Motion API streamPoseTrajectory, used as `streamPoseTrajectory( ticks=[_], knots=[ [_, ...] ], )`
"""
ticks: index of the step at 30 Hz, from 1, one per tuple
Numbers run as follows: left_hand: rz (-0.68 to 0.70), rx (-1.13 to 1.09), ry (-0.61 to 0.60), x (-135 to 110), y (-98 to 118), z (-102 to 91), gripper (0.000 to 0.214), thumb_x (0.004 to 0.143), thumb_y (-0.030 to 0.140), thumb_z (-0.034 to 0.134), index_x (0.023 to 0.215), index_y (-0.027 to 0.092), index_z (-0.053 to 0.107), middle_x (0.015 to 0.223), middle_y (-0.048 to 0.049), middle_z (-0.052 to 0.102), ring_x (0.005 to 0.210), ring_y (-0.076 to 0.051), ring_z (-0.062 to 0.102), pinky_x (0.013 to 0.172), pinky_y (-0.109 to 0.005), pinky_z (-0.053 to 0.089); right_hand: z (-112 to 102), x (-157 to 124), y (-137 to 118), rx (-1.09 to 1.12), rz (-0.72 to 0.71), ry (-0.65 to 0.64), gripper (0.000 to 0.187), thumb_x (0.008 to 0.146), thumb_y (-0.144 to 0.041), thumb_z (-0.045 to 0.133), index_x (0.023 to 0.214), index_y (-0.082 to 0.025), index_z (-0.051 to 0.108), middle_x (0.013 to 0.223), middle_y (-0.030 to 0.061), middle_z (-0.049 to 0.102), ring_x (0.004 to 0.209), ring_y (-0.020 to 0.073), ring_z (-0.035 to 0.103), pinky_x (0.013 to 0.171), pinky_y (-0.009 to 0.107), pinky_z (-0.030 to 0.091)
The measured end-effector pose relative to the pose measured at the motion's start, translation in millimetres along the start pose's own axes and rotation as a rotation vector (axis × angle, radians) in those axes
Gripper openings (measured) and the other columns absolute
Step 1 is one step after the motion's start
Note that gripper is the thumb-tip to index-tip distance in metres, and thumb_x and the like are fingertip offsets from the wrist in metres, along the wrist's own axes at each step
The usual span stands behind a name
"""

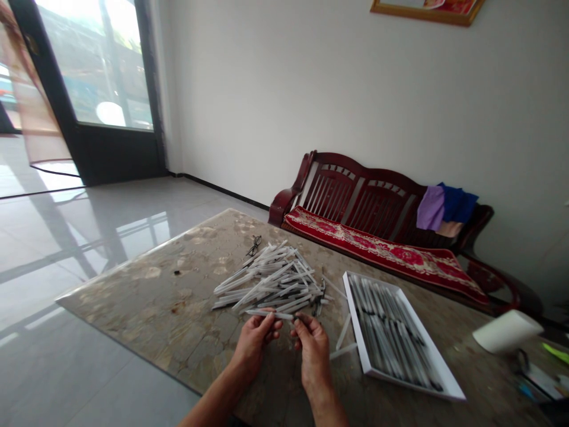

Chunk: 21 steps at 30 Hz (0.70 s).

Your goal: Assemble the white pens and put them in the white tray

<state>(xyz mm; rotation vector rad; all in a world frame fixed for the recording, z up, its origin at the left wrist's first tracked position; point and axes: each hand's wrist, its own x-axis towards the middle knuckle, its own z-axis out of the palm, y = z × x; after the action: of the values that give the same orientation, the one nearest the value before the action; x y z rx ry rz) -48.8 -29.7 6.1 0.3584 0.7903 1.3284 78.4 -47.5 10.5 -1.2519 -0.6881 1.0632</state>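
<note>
From the head view: left hand [253, 349] half-curled, thumb and fingers pinching one end of a white pen [271, 315], held just above a stone table [178, 320]; right hand [312, 356] also half-curled, fingertips at the pen's other end. Just ahead, a loose heap of pens [271, 281], with glasses [253, 245] beyond it. To the right, a white tray [354, 320] packed with rows of pens [391, 332], two white sticks [342, 332] beside its edge. Behind, a wooden bench [355, 196] with a red cushion.

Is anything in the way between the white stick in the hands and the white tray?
Yes, two loose white tubes lie on the table, between the stick and the tray, next to the right hand.
</note>
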Motion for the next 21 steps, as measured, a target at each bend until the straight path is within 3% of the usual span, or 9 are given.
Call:
streamPoseTrajectory(
  ticks=[15, 21],
  knots=[
    [0.015, 0.019, 0.008, 0.1, -2.9, -0.8, 0.049, 0.046, 0.039, 0.092, 0.08, 0.014, 0.068, 0.064, 0.0001, 0.069, 0.056, -0.011, 0.064, 0.05, -0.019, 0.052, -1.9, 1.7, 5.0, 0.024, 0.016, -0.007, 0.046, 0.055, -0.048, 0.083, 0.084, -0.015, 0.071, 0.07, 0.0018, 0.068, 0.054, 0.0109, 0.056, 0.039, 0.016, 0.033],
    [0.009, -0.009, 0.004, 1.1, -2.8, -2.2, 0.047, 0.046, 0.036, 0.093, 0.08, 0.014, 0.068, 0.065, 0.0014, 0.069, 0.057, -0.01, 0.064, 0.051, -0.018, 0.052, -0.1, -3.1, -1.9, 0.052, 0.041, -0.024, 0.045, 0.059, -0.049, 0.081, 0.087, -0.017, 0.067, 0.083, 0.0041, 0.071, 0.067, 0.0163, 0.065, 0.042, 0.018, 0.042]
  ],
)
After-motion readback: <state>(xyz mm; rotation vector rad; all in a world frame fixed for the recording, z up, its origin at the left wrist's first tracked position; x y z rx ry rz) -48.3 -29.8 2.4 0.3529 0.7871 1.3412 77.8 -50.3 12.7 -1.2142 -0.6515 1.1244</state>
